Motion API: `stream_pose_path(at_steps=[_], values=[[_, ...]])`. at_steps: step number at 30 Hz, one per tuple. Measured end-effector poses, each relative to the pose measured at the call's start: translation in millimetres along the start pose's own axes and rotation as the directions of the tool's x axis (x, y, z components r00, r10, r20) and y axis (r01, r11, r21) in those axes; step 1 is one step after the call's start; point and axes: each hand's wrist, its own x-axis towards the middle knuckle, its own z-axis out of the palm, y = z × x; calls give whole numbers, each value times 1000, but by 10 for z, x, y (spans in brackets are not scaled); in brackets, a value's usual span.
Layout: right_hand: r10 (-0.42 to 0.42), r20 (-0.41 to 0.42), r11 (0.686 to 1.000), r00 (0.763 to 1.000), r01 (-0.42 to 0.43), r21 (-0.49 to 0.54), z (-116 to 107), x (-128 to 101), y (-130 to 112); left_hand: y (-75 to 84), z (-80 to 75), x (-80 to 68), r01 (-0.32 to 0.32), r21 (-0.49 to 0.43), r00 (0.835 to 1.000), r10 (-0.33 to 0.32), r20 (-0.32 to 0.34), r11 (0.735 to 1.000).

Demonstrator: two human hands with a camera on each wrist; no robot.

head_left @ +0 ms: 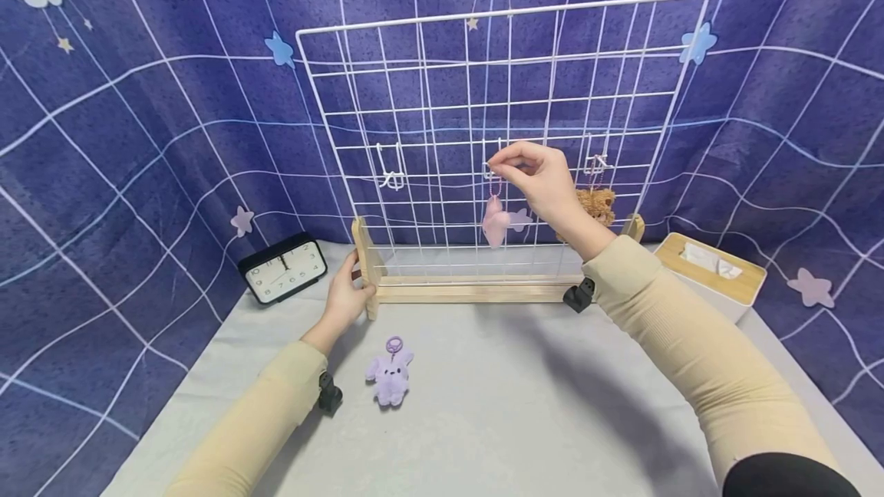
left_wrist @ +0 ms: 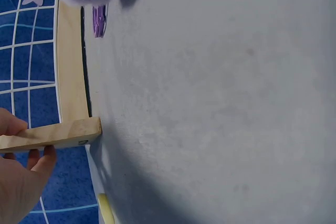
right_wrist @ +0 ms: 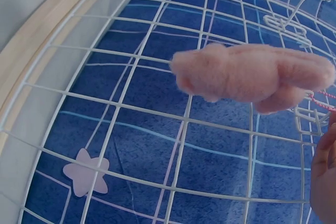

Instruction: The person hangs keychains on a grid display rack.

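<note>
My right hand [head_left: 542, 179] pinches the bead chain of a pink plush keychain [head_left: 493, 222] in front of the white wire grid rack [head_left: 470, 64]. The plush hangs below my fingertips, right at the middle hook. In the right wrist view the pink chain [right_wrist: 321, 98] runs from the plush [right_wrist: 236, 74] to my fingers, overlapping that white hook [right_wrist: 310, 115]. With my left hand [head_left: 345, 294] I grip the rack's left wooden foot [head_left: 366, 263]; thumb and fingers lie on opposite sides of the foot [left_wrist: 58, 135] in the left wrist view.
A brown plush keychain [head_left: 599, 204] hangs from the right hook, partly behind my right arm. The left hook [head_left: 391, 175] bears nothing. A purple plush keychain [head_left: 391, 382] lies on the table. A black clock [head_left: 285, 268] stands left, a tissue box [head_left: 711, 271] right.
</note>
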Motion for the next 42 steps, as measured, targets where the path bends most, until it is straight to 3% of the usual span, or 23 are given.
stream_pose_path(at_steps=[25,42], values=[[-30,-14,992,999,28,-122,5,33,20,-58,9,23,-9,2,1000,9,-7,1000],[20,-56,995,998,-25,-92,-7,-42,-4,-8,10,3,-9,-1,1000,9,-8,1000]])
